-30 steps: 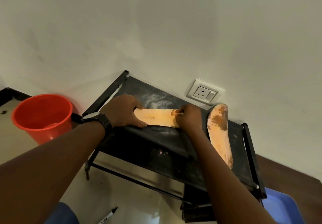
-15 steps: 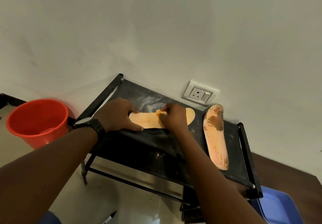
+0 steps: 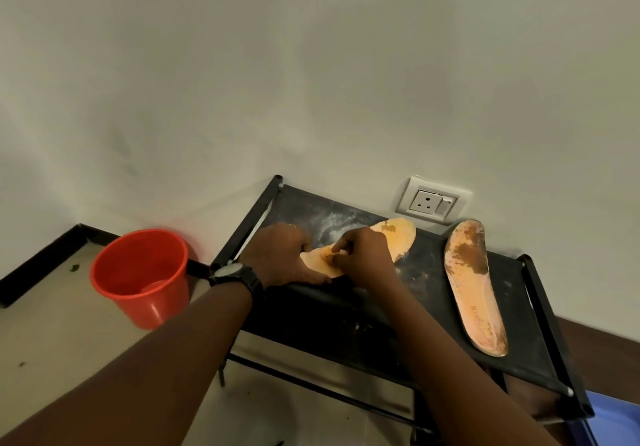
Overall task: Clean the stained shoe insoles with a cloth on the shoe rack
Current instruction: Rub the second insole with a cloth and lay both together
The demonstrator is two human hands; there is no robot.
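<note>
On the shoe rack point(image 3: 429, 272), an insole point(image 3: 398, 241) is being held down by the flat left hand point(image 3: 280, 258), a cloth point(image 3: 333, 255) being pinched against it by the right hand point(image 3: 367, 258).

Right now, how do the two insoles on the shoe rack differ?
The left insole lies crosswise under the left hand and right hand; the right insole lies untouched, running from the wall toward the person. The right insole carries large brown stains; the left insole shows only a small patch on its exposed end. Both are orange and lie on the black shoe rack.
</note>
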